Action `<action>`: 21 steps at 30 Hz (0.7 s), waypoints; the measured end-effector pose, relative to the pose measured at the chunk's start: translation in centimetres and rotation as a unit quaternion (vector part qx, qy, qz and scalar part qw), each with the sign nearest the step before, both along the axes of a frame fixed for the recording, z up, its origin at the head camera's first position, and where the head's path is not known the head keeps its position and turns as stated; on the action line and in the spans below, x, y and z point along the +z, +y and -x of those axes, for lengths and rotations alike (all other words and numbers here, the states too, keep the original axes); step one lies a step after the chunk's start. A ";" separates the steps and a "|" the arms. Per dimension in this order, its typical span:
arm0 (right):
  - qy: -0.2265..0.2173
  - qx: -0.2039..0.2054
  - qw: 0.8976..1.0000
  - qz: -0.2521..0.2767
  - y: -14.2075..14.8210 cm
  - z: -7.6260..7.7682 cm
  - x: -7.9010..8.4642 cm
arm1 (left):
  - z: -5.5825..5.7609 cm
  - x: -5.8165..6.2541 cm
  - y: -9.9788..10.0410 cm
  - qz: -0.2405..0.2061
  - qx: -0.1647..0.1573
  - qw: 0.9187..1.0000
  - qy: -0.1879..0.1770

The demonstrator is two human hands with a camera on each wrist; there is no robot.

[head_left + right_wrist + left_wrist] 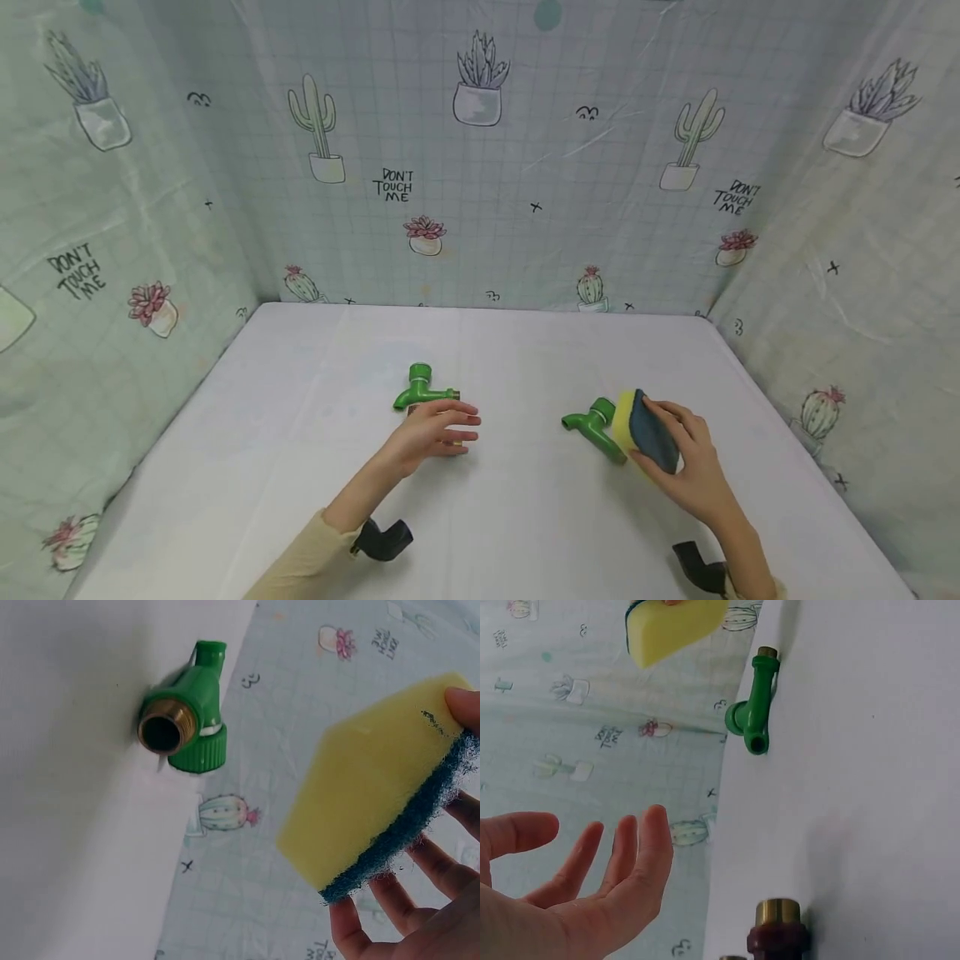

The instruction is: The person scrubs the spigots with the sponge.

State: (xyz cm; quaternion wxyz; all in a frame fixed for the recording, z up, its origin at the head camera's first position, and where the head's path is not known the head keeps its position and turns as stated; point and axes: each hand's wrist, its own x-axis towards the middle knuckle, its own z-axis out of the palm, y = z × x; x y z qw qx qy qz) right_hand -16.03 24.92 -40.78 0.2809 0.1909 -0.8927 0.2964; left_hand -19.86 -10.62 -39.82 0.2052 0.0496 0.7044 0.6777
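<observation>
My right hand (693,462) grips a sponge (651,435) between thumb and fingers. The sponge has a yellow foam side and a dark blue-green scouring side. In the right wrist view, its foam (375,772) faces a green tap (184,712) with a brass threaded end, lying on the table. My left hand (435,429) hovers with spread, slightly bent fingers and nothing in its grasp. Just beyond it lies another green tap (422,390). Partly hidden below this hand is a maroon fitting (778,937) with a brass end, clearer in the left wrist view.
The white table (517,358) is enclosed by cloth walls (525,150) printed with cacti and potted plants. A black curved piece (384,540) sits at the left wrist, and a similar black piece (699,567) at the right wrist.
</observation>
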 end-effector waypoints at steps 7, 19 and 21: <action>0.005 -0.026 1.000 0.014 1.4 -0.1 0.1 | 1.7 0.1 4.3 0.097 -0.060 0.978 0.174; 0.013 -0.046 0.999 0.022 2.6 -0.3 0.5 | 6.4 -0.1 12.1 0.379 -0.154 0.761 0.504; 0.013 -0.052 0.998 0.022 2.8 -0.4 0.5 | 6.8 -0.9 13.2 0.414 -0.159 0.724 0.527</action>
